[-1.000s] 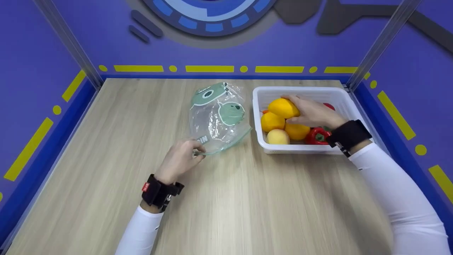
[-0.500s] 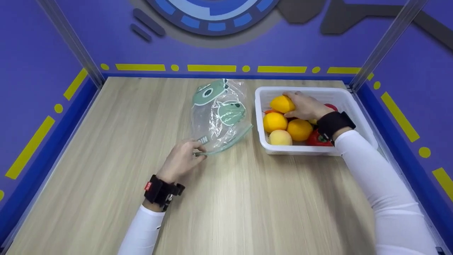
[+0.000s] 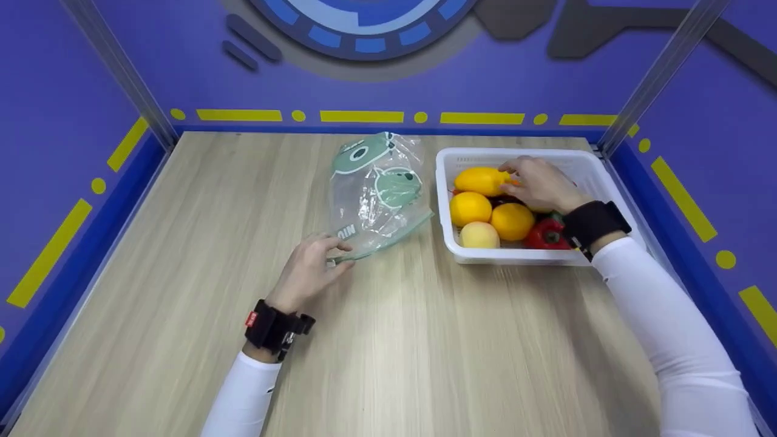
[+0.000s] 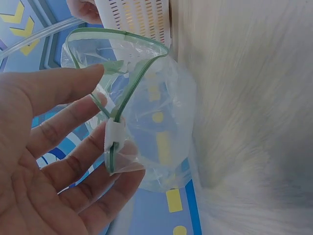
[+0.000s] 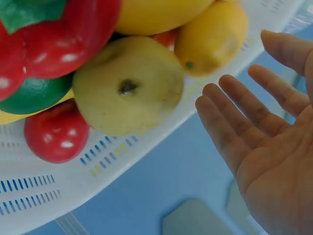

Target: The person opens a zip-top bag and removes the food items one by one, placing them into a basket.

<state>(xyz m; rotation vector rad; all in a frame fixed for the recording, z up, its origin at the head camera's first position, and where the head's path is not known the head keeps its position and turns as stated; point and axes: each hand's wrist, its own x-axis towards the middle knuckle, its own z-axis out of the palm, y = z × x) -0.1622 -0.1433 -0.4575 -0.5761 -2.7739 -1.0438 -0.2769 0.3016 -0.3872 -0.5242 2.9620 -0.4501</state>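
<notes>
My left hand (image 3: 306, 273) is at the near corner of a clear zip bag (image 3: 364, 212) with green animal prints. In the left wrist view the bag's green-edged mouth gapes, and its white slider (image 4: 114, 134) lies against my fingertips; thumb and index finger stand apart at the rim. Over the white basket (image 3: 446, 243), my right hand (image 3: 540, 185) has its fingers extended beside a long yellow fruit (image 3: 479, 181). The right wrist view shows nothing in that palm, with a greenish-yellow round fruit (image 5: 129, 88) and a yellow fruit with a green dot (image 5: 212, 41) nearby.
Also in the basket are two rounder yellow-orange fruits, one of them an orange-toned fruit (image 3: 512, 221), a pale peach (image 3: 479, 235), a red bell pepper (image 3: 546, 233) and a tomato (image 5: 56, 129). Blue panels (image 3: 388, 85) enclose the wooden table (image 3: 388, 352) at back and sides.
My right hand shifted the long yellow fruit in the basket, then drew off it to the right. My left thumb and fingers have spread apart at the bag's corner.
</notes>
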